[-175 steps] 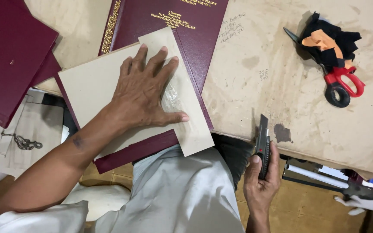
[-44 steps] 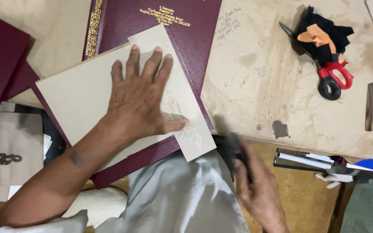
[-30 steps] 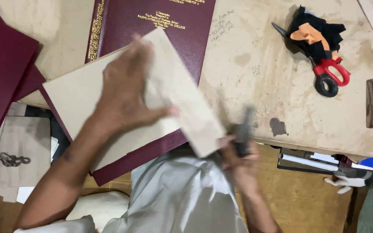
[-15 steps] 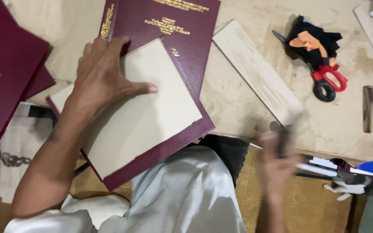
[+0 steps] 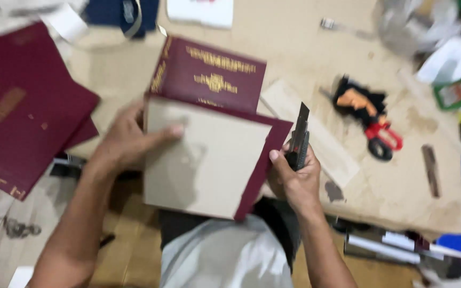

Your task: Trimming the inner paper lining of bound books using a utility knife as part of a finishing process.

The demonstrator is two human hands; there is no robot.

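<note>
A maroon book cover (image 5: 265,146) with a beige board glued inside lies tilted at the table's near edge, lifted toward me. My left hand (image 5: 129,141) grips its left edge, thumb on the beige board. My right hand (image 5: 294,176) touches the cover's right edge and is closed around a black utility knife (image 5: 299,140), blade pointing up. A cut-off beige strip (image 5: 316,136) lies on the table just right of the knife. Behind the cover lies a maroon hardcover book (image 5: 209,74) with gold lettering.
Red-handled scissors (image 5: 377,136) with black and orange scraps sit at the right. More maroon covers (image 5: 17,122) are stacked at the left. The worn beige table (image 5: 396,186) ends near my lap; papers and clutter lie below and at the far right.
The beige strip was cut free and now lies to the right. My left hand moved from pressing flat to gripping the cover's left edge; the cover is lifted. My right hand raised the knife.
</note>
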